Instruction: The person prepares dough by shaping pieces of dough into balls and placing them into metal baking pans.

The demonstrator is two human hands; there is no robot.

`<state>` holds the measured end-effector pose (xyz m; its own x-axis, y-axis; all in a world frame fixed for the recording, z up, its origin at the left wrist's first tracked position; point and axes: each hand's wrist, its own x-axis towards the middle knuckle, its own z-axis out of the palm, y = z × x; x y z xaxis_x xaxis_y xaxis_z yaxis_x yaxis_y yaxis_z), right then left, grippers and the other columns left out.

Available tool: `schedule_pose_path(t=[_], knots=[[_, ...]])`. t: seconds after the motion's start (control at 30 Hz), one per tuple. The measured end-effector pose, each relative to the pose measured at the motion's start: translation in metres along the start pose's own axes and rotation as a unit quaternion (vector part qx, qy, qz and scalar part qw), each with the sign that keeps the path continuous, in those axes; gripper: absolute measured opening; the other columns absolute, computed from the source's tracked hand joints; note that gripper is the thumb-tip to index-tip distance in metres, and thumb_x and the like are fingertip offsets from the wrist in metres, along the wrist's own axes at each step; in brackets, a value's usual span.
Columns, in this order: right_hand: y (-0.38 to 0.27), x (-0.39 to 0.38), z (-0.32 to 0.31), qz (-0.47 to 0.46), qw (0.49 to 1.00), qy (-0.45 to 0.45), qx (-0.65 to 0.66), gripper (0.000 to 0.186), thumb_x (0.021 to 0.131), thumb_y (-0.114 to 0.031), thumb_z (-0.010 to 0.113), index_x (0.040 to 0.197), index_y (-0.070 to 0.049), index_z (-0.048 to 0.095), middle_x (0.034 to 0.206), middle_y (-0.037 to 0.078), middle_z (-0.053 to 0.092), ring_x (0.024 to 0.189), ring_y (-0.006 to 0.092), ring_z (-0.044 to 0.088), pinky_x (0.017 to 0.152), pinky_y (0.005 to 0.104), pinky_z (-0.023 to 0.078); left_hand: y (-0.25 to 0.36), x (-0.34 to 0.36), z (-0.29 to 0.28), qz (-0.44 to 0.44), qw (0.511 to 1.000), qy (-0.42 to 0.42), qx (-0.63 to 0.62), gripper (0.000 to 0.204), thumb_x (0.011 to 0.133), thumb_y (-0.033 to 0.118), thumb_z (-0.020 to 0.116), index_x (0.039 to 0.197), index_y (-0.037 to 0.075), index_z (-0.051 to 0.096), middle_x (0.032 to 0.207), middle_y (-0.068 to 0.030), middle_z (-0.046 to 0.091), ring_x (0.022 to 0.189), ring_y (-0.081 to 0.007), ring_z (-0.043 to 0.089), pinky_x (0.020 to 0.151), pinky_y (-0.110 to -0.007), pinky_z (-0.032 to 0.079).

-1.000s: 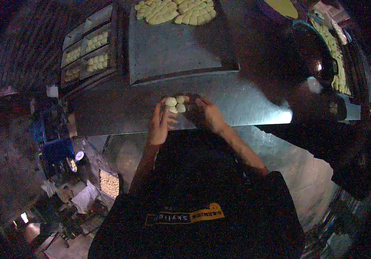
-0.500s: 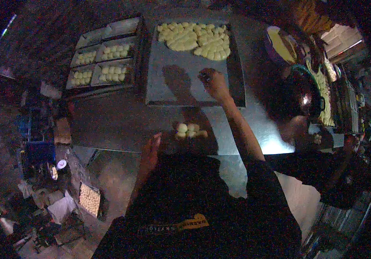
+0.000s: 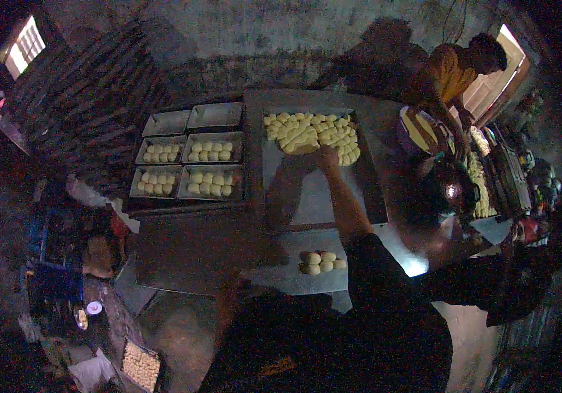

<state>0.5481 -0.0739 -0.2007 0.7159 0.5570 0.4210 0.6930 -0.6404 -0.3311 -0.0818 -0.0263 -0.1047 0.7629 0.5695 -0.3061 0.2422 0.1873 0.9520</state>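
A large dark tray (image 3: 304, 206) lies ahead on the table, its far part covered with cut dough pieces (image 3: 343, 134). My right hand (image 3: 326, 159) reaches over the tray and touches the near edge of the dough. Its fingers look curled in; what they hold, if anything, is hidden. Nearer to me, a small cluster of dough balls (image 3: 323, 261) sits on the bare tabletop, to the left of my right sleeve. My left hand (image 3: 230, 288) is low at the table's front edge, left of that cluster, in deep shadow that hides its fingers.
Several metal loaf pans (image 3: 209, 183) stand at the left, some with dough balls. To the right are a large basin (image 3: 421, 128), a dark pot (image 3: 454, 187) and more dough, with another person (image 3: 457, 75) bending over it. A tray of small pieces (image 3: 141, 367) lies low at the left.
My right hand has moved forward from the bare part of the tray to the dough's edge. The view has tilted up, showing the wall and the other person. My left hand has fallen into shadow.
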Motion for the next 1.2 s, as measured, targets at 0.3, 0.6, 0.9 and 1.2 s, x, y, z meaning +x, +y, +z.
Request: schedule_pose_path(t=[0.3,0.6,0.9,1.2], knots=[[-0.191,-0.189,-0.151,0.067,0.983,-0.167,0.023,0.030,0.090,-0.035,0.066,0.092,-0.005,0.060,0.094,0.011,0.063,0.078,0.0302,0.061,0.065,0.0420,0.049,-0.009,0.076,0.006,-0.082,0.966,-0.152,-0.191,0.035,0.104,0.023,0.049,0.135,0.008,0.054,0.125,-0.0141,0.065,0.109,-0.0268,0.065,0.097,-0.040,0.050],[-0.257,-0.283,-0.285,0.097,0.970,-0.003,0.223,0.035,0.083,-0.007,0.077,0.116,-0.002,0.067,0.123,0.015,0.065,0.111,0.0321,0.066,0.090,0.0383,0.055,0.072,0.087,0.125,0.202,0.965,-0.169,-0.007,0.038,0.097,0.013,0.063,0.134,0.005,0.057,0.122,-0.0117,0.064,0.118,-0.0243,0.060,0.099,-0.039,0.050],[-0.201,-0.346,-0.318,0.129,0.855,-0.052,0.499,0.039,0.087,0.000,0.072,0.125,0.000,0.060,0.101,0.007,0.071,0.090,0.0167,0.068,0.077,0.0309,0.056,0.152,0.042,0.178,0.508,0.777,-0.275,0.251,0.033,0.093,0.035,0.067,0.109,0.007,0.072,0.127,-0.0111,0.066,0.126,-0.0347,0.056,0.110,-0.050,0.038],[-0.189,-0.325,-0.364,0.086,0.634,-0.222,0.736,0.020,0.095,-0.022,0.069,0.102,-0.003,0.072,0.098,0.005,0.072,0.089,0.0155,0.065,0.079,0.0319,0.052,0.130,0.048,0.230,0.560,0.766,-0.280,0.150,0.064,0.083,0.047,0.073,0.128,0.010,0.048,0.144,-0.0091,0.045,0.132,-0.0364,0.050,0.109,-0.056,0.038]])
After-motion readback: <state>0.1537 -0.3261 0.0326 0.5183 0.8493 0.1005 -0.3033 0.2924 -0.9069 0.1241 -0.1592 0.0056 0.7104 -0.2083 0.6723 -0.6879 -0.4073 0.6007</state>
